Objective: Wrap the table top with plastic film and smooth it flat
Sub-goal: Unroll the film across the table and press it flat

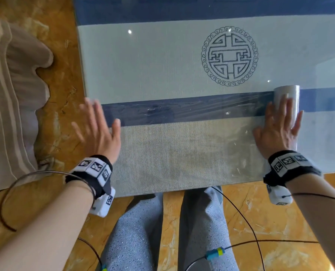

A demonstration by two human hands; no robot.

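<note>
The table top is pale green cloth with dark blue bands and a round emblem under glass. A strip of clear plastic film lies across its near part, wrinkled over the blue band. At the strip's right end stands the film roll. My right hand lies flat with spread fingers on the film, its fingertips against the roll. My left hand is blurred, fingers apart, at the table's left edge over the film's left end; whether it touches the film I cannot tell.
A beige striped cushion lies on the marble floor left of the table. My legs in grey trousers are below the table's near edge. Thin cables run from the wrist bands across the floor.
</note>
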